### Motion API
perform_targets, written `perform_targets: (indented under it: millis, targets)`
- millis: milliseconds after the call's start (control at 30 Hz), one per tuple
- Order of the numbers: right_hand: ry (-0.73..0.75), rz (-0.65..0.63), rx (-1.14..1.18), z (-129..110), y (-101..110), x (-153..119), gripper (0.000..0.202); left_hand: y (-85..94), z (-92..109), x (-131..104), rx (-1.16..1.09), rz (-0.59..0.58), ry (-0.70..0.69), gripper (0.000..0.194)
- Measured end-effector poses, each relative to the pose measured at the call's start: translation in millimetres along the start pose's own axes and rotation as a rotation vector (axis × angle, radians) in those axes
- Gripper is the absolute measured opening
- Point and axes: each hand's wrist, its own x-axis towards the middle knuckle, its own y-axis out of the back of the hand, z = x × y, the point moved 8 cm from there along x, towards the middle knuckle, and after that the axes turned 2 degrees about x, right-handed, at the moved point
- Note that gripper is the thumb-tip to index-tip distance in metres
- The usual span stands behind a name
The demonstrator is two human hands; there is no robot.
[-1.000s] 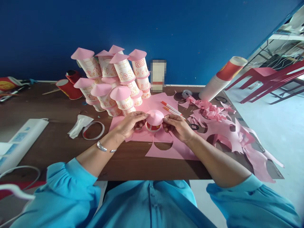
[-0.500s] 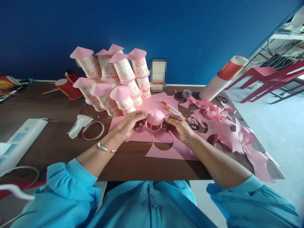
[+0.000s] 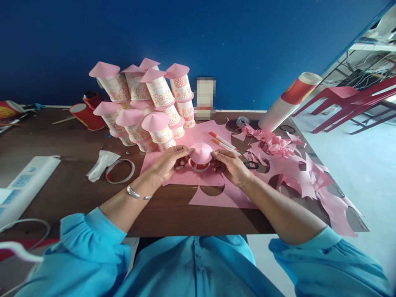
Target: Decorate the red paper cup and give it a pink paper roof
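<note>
Here we go: the left hand (image 3: 169, 163) has its fingers (image 3: 185, 152) pinching 1 edge of a pink paper cone (image 3: 201, 152), and the right hand (image 3: 233, 166) pinches the opposite edge, so both are gripping. The cone sits between the fingers, point up, and right below it is 1 red-and-white cup (image 3: 199, 166), top hidden; whether the 2 touch, I can't tell. This looks like the fitting step, cone being centred over cup, and the next move calls for gentle, even pressure from both sides so the paper neither creases nor tips.

Now the count! Beyond the left fingers, a crowd of cup towers (image 3: 162, 95): 8 pointed roofs visible, while the overlapping cups defy a firm tally. Just beyond the right fingers, 2 markers (image 3: 222, 140) lie side by side. To the right of those fingers, 2 black rings (image 3: 251, 165), 1 near and 1 well off, plus 1 stack of cups (image 3: 280, 107) and pink scraps (image 3: 278, 146) too tangled to number. Out left of the left fingers, 1 white tape ring (image 3: 133, 168) rests on the desk (image 3: 198, 220).
</note>
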Motion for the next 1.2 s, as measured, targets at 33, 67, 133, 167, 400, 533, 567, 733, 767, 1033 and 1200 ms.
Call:
perform_targets:
  millis: [33, 67, 133, 167, 400, 533, 567, 733, 767, 1033, 1200]
  targets:
    - [0.005, -0.004, 0.0, -0.5, -0.6, -0.2, 0.047, 0.0, -0.3, -0.1, -0.001, 0.002, 0.004, 0.051]
    - [0.01, -0.008, -0.001, -0.9, -1.0, -0.3, 0.046, -0.3, -0.4, -0.3, -0.001, 0.002, 0.007, 0.051]
    - [0.015, -0.01, 0.0, -1.3, -0.9, -0.4, 0.045, -1.0, -0.4, -0.9, -0.002, 0.002, 0.012, 0.05]
    - [0.013, -0.008, 0.002, -1.0, -0.5, -0.3, 0.045, -1.1, -0.2, -1.2, -0.004, 0.006, 0.013, 0.05]
    - [-0.001, 0.003, 0.02, 1.8, 2.7, 1.6, 0.046, -1.3, -1.6, -1.5, -0.009, -0.009, 0.023, 0.051]
    - [0.001, -0.005, 0.014, 1.2, 1.5, 1.5, 0.047, -1.1, -1.2, -1.4, -0.014, -0.017, 0.023, 0.052]
    - [0.001, -0.007, 0.01, 0.9, 0.8, 1.2, 0.047, -1.1, -0.9, -1.5, -0.014, -0.015, 0.023, 0.053]
    - [0.017, -0.016, -0.023, -1.7, -2.2, -0.6, 0.047, -0.7, -1.1, -1.9, -0.009, -0.009, 0.027, 0.051]
    - [0.023, -0.018, -0.035, -2.3, -2.6, -0.9, 0.048, 0.0, -1.1, -1.9, -0.008, -0.005, 0.025, 0.05]
    - [0.043, 0.021, -0.03, -4.5, 1.5, -0.4, 0.051, 6.0, 3.2, -3.4, 0.031, 0.074, -0.063, 0.045]
    - [0.028, 0.014, -0.009, -4.1, 0.6, 0.2, 0.047, 11.4, 6.8, -3.5, 0.242, 0.136, -0.181, 0.032]
